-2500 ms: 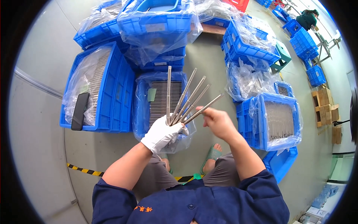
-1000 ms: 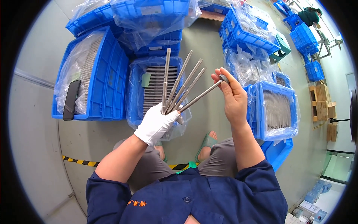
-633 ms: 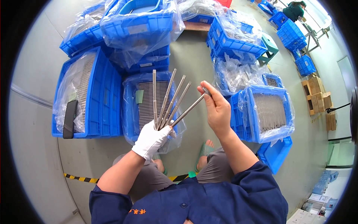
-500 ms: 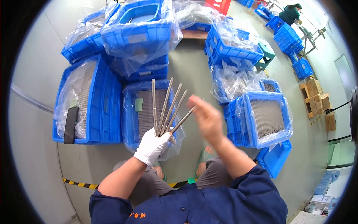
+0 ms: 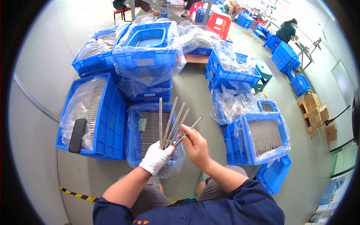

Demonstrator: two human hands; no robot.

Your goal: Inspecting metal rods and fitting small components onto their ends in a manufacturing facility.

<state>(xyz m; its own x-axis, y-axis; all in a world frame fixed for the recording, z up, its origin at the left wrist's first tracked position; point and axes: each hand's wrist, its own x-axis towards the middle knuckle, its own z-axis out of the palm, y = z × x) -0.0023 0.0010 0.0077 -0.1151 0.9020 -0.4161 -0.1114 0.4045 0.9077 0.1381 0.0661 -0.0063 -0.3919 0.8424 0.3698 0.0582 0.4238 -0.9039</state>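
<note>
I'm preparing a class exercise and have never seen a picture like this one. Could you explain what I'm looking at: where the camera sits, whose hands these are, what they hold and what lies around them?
The camera is worn on a person's head and looks down, so the round, bent edges come from its wide lens. The forearms entering from below are the wearer's own. The left hand, in a white glove, grips a fan of thin metal rods at their lower ends. The bare right hand touches the rightmost rod. On the grey floor stand blue plastic crates lined with clear plastic bags; several hold rows of similar rods. The crate directly in front is one of these. Far off, another person in green sits near more crates.
</note>
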